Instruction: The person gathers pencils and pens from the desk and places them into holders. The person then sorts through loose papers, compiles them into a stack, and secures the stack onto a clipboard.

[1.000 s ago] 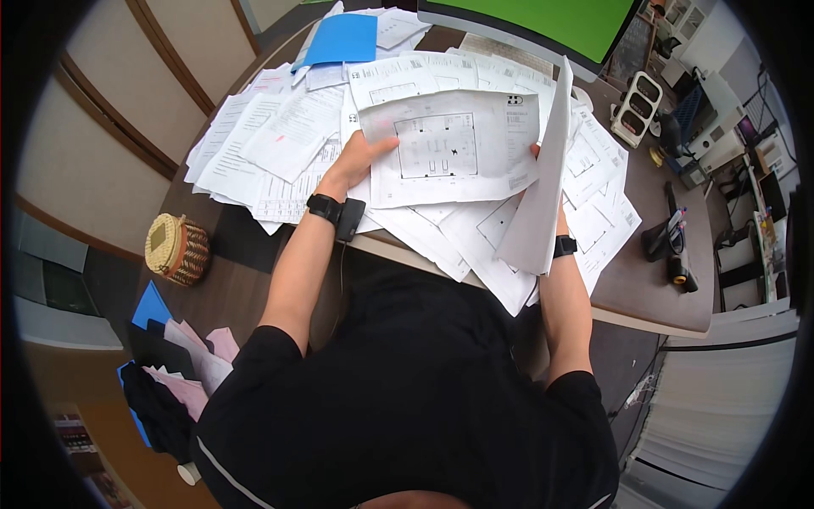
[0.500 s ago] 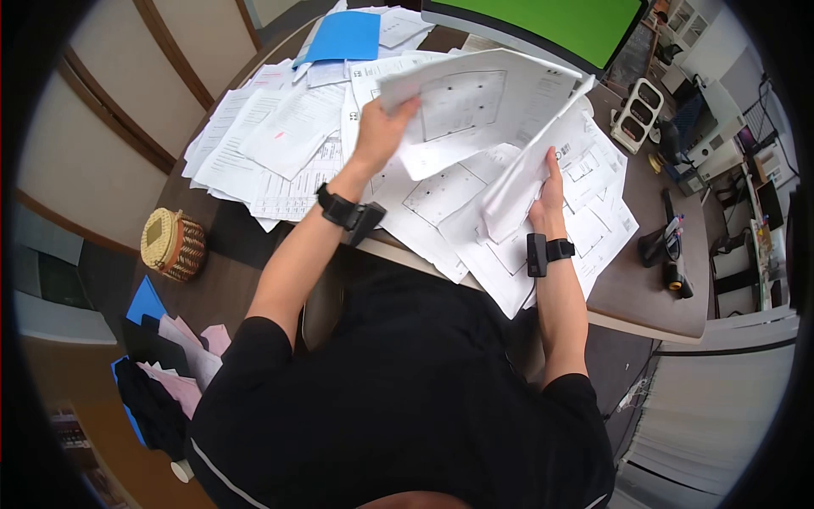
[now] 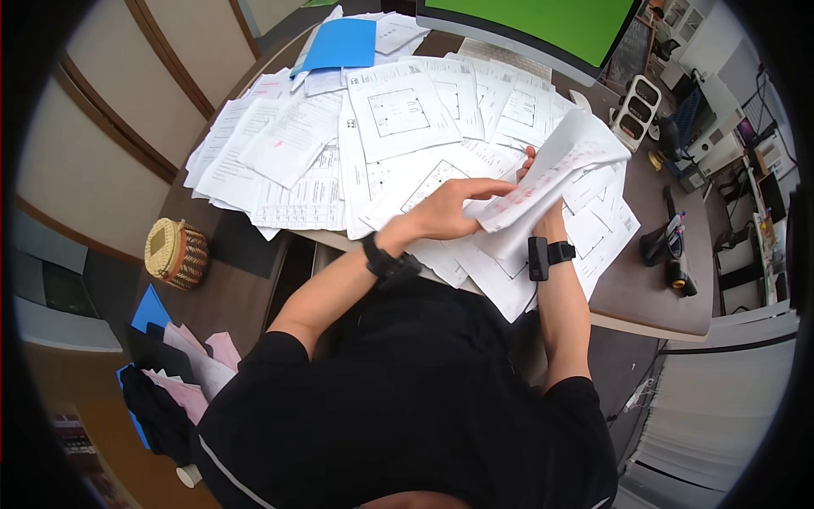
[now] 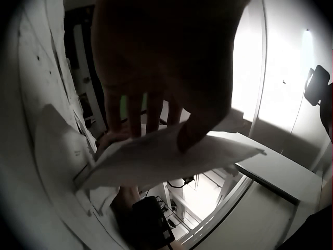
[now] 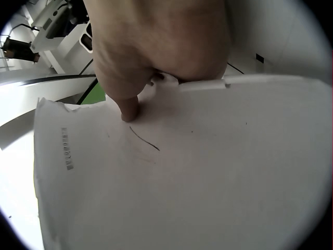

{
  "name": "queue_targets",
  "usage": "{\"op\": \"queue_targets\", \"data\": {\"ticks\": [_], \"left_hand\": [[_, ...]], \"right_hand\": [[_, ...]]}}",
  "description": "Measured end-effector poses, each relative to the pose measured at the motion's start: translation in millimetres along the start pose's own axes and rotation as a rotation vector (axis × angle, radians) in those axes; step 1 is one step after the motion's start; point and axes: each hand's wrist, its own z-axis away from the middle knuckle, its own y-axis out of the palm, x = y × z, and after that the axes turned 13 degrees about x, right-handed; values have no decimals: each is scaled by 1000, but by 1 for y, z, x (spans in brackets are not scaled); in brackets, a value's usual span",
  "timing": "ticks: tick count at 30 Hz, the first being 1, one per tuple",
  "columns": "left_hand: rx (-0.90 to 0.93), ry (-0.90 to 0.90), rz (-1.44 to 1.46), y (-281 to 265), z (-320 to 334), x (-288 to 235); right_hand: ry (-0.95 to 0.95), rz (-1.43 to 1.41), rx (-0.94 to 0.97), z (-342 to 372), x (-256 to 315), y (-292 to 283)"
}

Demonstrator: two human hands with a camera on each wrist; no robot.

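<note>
A bent sheaf of white paper sheets point(image 3: 555, 170) with red marks on its face is held up over the right part of the desk. My right hand point(image 3: 552, 222) grips it from behind, mostly hidden, with fingertips showing past its left edge. In the right wrist view the thumb point(image 5: 130, 108) presses on the broad paper face. My left hand point(image 3: 449, 209) is at the sheaf's lower left edge. Seen from the left wrist, that hand's thumb point(image 4: 192, 136) lies on one side of the paper and its fingers on the other, pinching it.
Printed drawing sheets point(image 3: 398, 110) overlap across the desk, beside text pages point(image 3: 292, 136) and a blue folder point(image 3: 343, 44). A monitor point(image 3: 543, 25) stands behind. Right are a power strip point(image 3: 636, 112) and a pen holder point(image 3: 661, 242); left, a woven basket point(image 3: 176, 253).
The raised drawing sheet on the left has swung rightward and folded over onto the sheaf in my right hand. My left hand moved right and down with it, uncovering drawings on the desk.
</note>
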Motion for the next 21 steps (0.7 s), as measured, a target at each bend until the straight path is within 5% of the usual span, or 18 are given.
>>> {"op": "queue_targets", "data": {"ticks": [1, 3, 5, 9, 12, 15, 21], "left_hand": [[5, -1, -4, -13, 3, -6], [223, -56, 120, -43, 14, -19], [112, -296, -32, -82, 18, -14], [-304, -931, -712, -142, 40, 43], [-273, -1151, -840, -148, 55, 72], [-276, -1125, -820, -140, 53, 77], [-434, -962, -698, -136, 56, 82]], "right_hand": [[23, -91, 136, -2, 0, -14], [-1, -272, 195, 15, 6, 48], [-148, -228, 31, 26, 9, 87], [-106, -176, 65, 28, 12, 85], [-86, -30, 66, 29, 12, 85], [-106, 210, -12, 26, 9, 89], [-65, 205, -32, 25, 14, 104]]}}
